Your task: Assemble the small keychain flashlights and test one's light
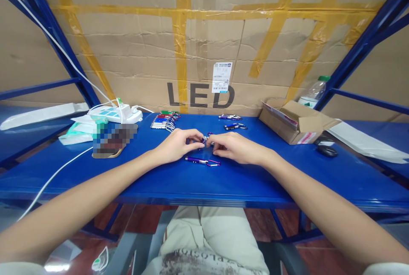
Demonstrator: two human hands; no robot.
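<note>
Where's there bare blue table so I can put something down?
A bare strip of blue table lies between its front edge and the purple stick. Another is between the right hand and the black mouse, in front of the cardboard box. It's crowded around the power strip at the back left, and between the left hand and right.

Both forearms (99, 194) angled inward — left hand (175, 145), right hand (238, 147) close together, fingers (218, 138) curled
</note>
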